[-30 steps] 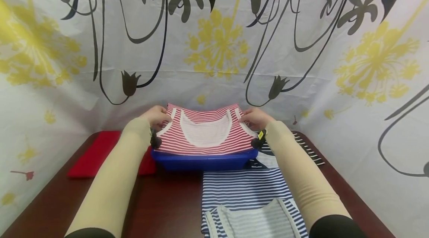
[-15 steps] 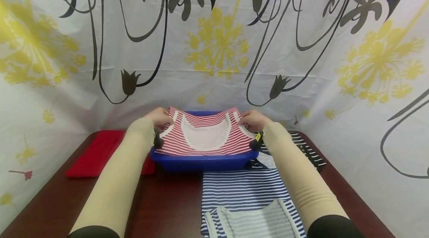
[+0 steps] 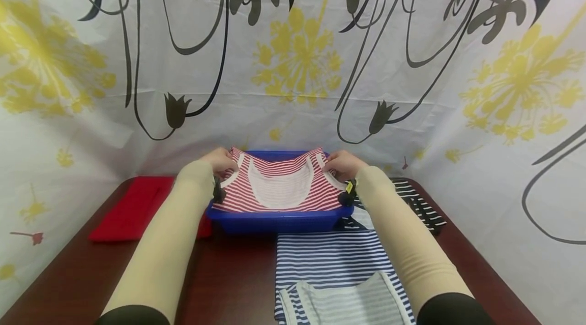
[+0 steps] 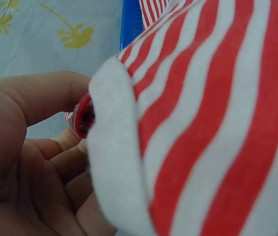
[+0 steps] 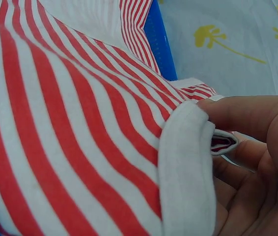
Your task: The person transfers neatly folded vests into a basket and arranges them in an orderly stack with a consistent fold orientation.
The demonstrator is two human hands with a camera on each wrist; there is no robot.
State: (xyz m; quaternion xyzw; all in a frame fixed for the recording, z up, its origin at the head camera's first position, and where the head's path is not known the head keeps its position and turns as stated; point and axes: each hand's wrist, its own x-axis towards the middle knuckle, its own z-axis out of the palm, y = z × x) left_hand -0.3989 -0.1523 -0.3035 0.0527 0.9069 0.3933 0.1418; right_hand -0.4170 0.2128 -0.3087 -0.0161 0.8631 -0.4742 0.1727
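Cloth with navy stripes lies nearest, in front of the blue basket. Over that basket spreads a red-striped top, probably light, limp and hardly slippery (cotton, I'd guess). The left hand and right hand each pinch it at a shoulder by the white-edged armhole, sensible spots since the middle would sag. It hides whatever the basket contains. Beyond the basket hangs a flowered curtain.

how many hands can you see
2: the left hand pinches the left shoulder of the red-striped top, and the right hand pinches its right shoulder, both at the blue basket. Some fingers are partly hidden by the cloth.
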